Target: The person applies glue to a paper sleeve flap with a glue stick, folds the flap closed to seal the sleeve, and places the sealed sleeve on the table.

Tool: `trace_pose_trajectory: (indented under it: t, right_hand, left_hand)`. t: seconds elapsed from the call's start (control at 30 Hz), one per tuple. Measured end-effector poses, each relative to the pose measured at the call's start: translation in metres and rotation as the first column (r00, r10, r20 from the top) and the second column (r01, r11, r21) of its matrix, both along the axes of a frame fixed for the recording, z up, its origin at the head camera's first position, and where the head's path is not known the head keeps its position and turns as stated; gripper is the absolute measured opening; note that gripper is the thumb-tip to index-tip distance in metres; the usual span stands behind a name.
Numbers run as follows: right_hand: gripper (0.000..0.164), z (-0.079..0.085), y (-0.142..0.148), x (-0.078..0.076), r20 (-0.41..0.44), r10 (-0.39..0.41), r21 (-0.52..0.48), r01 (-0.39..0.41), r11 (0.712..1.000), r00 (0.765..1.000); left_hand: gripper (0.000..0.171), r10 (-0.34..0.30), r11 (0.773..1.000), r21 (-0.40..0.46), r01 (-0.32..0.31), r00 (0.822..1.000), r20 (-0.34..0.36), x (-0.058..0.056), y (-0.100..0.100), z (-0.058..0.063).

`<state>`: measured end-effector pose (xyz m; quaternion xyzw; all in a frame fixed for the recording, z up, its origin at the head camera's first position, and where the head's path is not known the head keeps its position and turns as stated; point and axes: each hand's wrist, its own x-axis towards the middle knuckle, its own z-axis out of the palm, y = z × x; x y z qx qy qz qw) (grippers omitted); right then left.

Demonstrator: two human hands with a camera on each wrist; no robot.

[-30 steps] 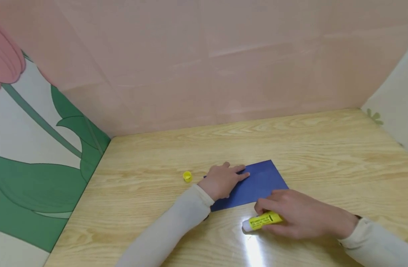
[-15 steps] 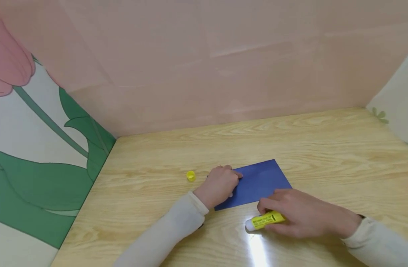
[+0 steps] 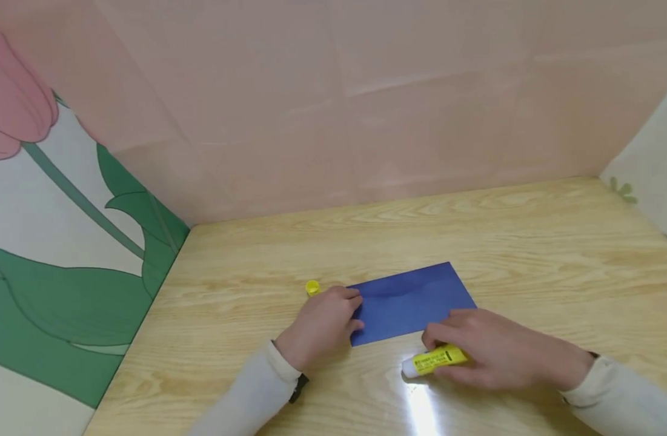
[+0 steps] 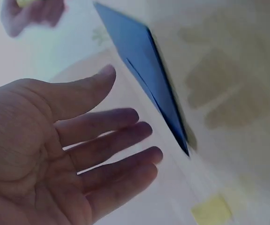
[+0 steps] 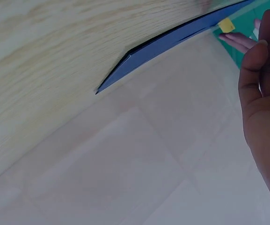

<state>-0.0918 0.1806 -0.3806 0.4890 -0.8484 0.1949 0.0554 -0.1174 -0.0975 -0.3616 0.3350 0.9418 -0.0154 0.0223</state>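
Note:
A folded sheet of blue paper (image 3: 409, 303) lies on the table in the head view. My left hand (image 3: 325, 321) is at its left end; in the left wrist view this hand (image 4: 74, 145) has its fingers apart, with nothing held and a gap to the paper (image 4: 139, 51). My right hand (image 3: 491, 348) grips a yellow glue stick (image 3: 437, 360), uncapped, its white end pointing left, just below the paper's near right edge. The glue stick is out of sight in the right wrist view, where my right hand (image 5: 266, 108) fills the right edge.
The yellow cap (image 3: 312, 287) stands just beyond my left hand, left of the paper. The wooden table (image 3: 229, 260) ends at a pink sheet (image 3: 366, 121) at the back. A panel with a printed tulip (image 3: 120, 266) borders the left side.
My left hand has slid left across the blue paper, from spread on top of it to its left end, uncovering more of it. The right hand with the glue stick has hardly moved.

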Motion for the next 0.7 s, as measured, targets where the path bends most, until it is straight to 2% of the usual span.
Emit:
trace_pose_trajectory:
  t: [0.07, 0.2, 0.3, 0.43, 0.57, 0.7]
  right_hand:
    - [0.021, 0.0, 0.0, 0.0, -0.001, -0.002, 0.002, 0.002, 1.0, 1.0]
    - [0.022, -0.001, 0.0, 0.001, -0.006, -0.003, -0.012, 0.003, 1.0, 1.0]
    - [0.023, -0.003, 0.0, 0.002, -0.015, 0.005, -0.034, -0.006, 0.999, 1.0]
    - [0.024, -0.004, 0.002, 0.002, -0.035, 0.018, -0.045, -0.019, 0.999, 0.999]
    - [0.023, -0.002, 0.002, 0.001, -0.049, 0.027, -0.041, -0.029, 0.999, 0.998]
    - [0.023, -0.001, 0.001, 0.001, -0.042, 0.028, -0.039, -0.03, 0.999, 0.999]
  left_hand:
    - [0.044, -0.017, 1.0, -0.013, 0.017, 1.0, 0.014, 0.007, 0.007, -0.002]
    - [0.048, -0.042, 0.997, -0.057, 0.048, 0.995, 0.094, 0.017, 0.019, -0.006]
    - [0.048, -0.02, 0.997, -0.077, 0.03, 0.993, 0.119, 0.019, 0.02, -0.009]
    - [0.046, 0.01, 0.999, -0.048, -0.005, 0.993, 0.12, 0.017, 0.018, -0.013]
    - [0.042, 0.001, 1.0, -0.023, 0.001, 0.998, 0.067, 0.014, 0.02, -0.013]
    - [0.034, 0.028, 0.999, -0.022, -0.029, 0.998, -0.063, 0.006, 0.017, -0.009]
